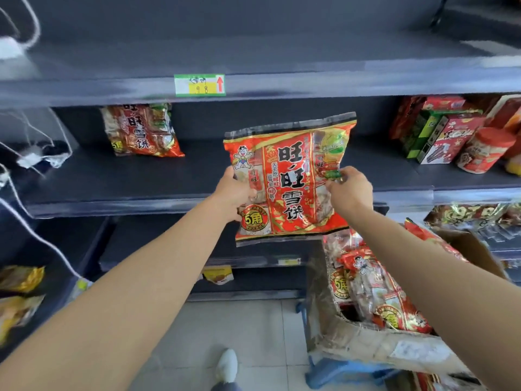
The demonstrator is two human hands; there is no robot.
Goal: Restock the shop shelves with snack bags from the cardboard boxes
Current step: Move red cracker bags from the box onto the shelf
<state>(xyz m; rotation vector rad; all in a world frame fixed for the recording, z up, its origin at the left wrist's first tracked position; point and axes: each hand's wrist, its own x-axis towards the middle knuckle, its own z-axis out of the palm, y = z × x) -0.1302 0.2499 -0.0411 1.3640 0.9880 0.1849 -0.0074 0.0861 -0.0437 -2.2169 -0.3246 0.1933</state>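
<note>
fingers (338,185) grip a snack bag (293,179) before dark shop shelves (112,176).

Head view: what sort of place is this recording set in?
Most likely a small shop aisle: dark shelves with a price tag, boxed snacks on one shelf, and a snack bag held up near a cardboard box of more.

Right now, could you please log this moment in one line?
left hand: grips rice cracker bag | right hand: pinches it | bag: before middle shelf | cardboard box: more bags
</note>
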